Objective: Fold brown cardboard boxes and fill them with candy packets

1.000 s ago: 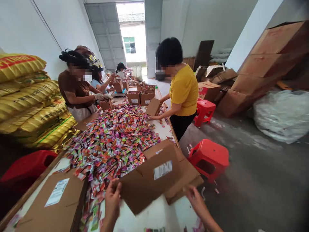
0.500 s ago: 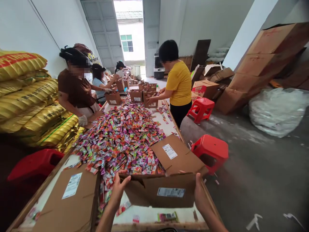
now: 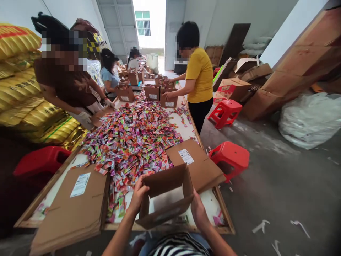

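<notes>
A brown cardboard box (image 3: 166, 213) is held up between my two hands over the near end of the table. Its walls stand spread into a rectangle, and the white tabletop shows through it. My left hand (image 3: 139, 195) grips the left side, fingers closed on the cardboard. At the right side, my right hand (image 3: 198, 209) is closed on the edge. Just beyond lies a heap of small colourful packets (image 3: 133, 138). Flat cardboard boxes with a white label (image 3: 80, 185) are stacked to the left, and another flat stack (image 3: 193, 160) rests to the right.
A person in a yellow top (image 3: 198, 71) handles filled boxes (image 3: 168, 101) on the right; a person in brown (image 3: 64, 78) stands left. Red stools (image 3: 230, 156) flank the wooden-edged table (image 3: 230, 224). Yellow sacks (image 3: 18, 85) are piled left, and large cartons (image 3: 306, 60) right.
The box between my hands has gone from folded flat to spread open, and my hands have come closer together. The person in brown has bent further over the table. My view has shifted slightly.
</notes>
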{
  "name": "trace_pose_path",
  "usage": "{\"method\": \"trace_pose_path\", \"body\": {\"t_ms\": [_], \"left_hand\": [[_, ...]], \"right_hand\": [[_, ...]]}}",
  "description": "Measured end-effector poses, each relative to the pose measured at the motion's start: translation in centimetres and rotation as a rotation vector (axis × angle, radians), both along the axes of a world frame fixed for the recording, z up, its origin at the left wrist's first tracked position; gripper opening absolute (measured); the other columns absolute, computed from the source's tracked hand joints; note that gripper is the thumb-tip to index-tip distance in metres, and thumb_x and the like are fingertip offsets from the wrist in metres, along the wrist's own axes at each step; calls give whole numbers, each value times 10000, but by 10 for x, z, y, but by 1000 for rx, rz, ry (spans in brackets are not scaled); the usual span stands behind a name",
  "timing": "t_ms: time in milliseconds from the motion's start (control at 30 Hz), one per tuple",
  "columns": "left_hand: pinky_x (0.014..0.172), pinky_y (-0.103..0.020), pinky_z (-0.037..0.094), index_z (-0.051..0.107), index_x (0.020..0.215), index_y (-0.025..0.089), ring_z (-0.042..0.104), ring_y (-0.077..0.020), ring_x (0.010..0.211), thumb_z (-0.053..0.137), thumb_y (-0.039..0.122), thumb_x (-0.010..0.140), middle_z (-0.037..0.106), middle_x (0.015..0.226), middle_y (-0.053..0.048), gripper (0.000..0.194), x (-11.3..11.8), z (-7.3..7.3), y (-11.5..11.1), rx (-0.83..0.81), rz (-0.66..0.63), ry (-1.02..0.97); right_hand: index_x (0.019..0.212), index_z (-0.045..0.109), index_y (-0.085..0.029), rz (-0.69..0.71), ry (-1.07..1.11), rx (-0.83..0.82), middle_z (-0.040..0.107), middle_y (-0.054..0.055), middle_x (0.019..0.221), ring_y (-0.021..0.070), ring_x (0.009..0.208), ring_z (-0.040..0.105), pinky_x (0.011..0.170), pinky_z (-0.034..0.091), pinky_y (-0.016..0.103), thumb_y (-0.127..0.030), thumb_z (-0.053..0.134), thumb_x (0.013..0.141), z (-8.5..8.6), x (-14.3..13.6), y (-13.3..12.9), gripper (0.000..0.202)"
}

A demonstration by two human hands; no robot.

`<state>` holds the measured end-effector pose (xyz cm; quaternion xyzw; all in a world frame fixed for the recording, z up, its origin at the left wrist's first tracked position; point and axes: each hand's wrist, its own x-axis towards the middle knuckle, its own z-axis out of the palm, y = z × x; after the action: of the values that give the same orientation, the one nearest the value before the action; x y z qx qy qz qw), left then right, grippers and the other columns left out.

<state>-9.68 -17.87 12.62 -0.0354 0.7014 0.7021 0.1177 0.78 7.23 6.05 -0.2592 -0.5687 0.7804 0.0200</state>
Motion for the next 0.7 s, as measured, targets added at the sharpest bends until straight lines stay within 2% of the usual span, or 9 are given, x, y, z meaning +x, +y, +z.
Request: {"method": "trace_pose_path", "body": {"t_ms": [67, 167, 267, 333, 400, 467, 600, 633, 700], "left_hand": [[1016, -452, 371, 487, 1174, 175, 503, -284, 1178, 514, 355, 763, 554, 1251, -118, 449, 0, -13, 2, -28, -1, 32], [1119, -435, 236, 431, 1245, 193, 384, -265, 1299, 584, 396, 782, 472, 1330, -111, 528, 2, -35, -2, -112, 9, 85], [1137, -436, 222, 304, 1341, 207, 296, -267, 1360, 701, 407, 715, 375, 1391, -126, 768, 11, -54, -7, -344, -82, 222], [1132, -466, 243, 246, 1369, 202, 272, -295, 1373, 761, 441, 649, 328, 1411, -153, 918, 17, -65, -10, -495, -175, 284], [1122, -492, 267, 239, 1376, 195, 284, -318, 1370, 775, 465, 625, 338, 1408, -172, 962, 20, -75, -15, -579, -245, 306], [1114, -496, 288, 252, 1368, 192, 319, -306, 1359, 738, 433, 688, 381, 1394, -176, 870, 21, -84, -21, -640, -244, 380], [1079, -459, 361, 390, 1255, 205, 421, -231, 1301, 601, 225, 821, 510, 1326, -135, 484, 22, -99, -36, -677, -122, 638], [1059, -450, 385, 454, 1198, 213, 455, -219, 1273, 570, 183, 833, 558, 1282, -114, 385, 22, -102, -40, -704, -130, 693], [1039, -439, 405, 565, 1087, 227, 498, -206, 1237, 524, 153, 852, 623, 1217, -82, 249, 23, -103, -49, -766, -247, 743]], "right_hand": [[1251, 535, -226, 84, 9, -40, 559, 87, 1320, 240, 1337, 389, 1093, 358, 421, -738, 378, 779, 1, -9, 8, 714], [1254, 465, -197, 322, -73, 4, 548, 137, 1292, 263, 1236, 490, 995, 439, 428, -723, 443, 770, -8, -16, 24, 715], [1316, 353, -181, 449, -83, 276, 483, 161, 1316, 276, 1224, 479, 1019, 405, 444, -625, 684, 629, -26, -22, 27, 883], [1360, 284, -169, 421, -45, 492, 424, 171, 1355, 293, 1273, 413, 1076, 332, 470, -529, 772, 543, -39, -29, 21, 1017], [1381, 251, -164, 389, 30, 641, 389, 171, 1372, 288, 1295, 369, 1106, 282, 474, -457, 778, 557, -50, -37, 13, 1021], [1379, 252, -190, 359, 121, 691, 395, 152, 1360, 252, 1255, 403, 1078, 325, 457, -414, 722, 657, -58, -44, 6, 890], [1275, 339, -251, 251, 233, 695, 441, 104, 1312, 190, 1153, 482, 944, 442, 380, -331, 612, 788, -66, -49, 0, 564], [1227, 368, -250, 235, 262, 709, 454, 100, 1293, 190, 1149, 486, 940, 443, 379, -308, 605, 790, -67, -49, 0, 500], [1099, 437, -236, 247, 335, 767, 482, 92, 1247, 202, 1162, 481, 974, 415, 409, -237, 583, 774, -69, -51, 0, 356]]}}
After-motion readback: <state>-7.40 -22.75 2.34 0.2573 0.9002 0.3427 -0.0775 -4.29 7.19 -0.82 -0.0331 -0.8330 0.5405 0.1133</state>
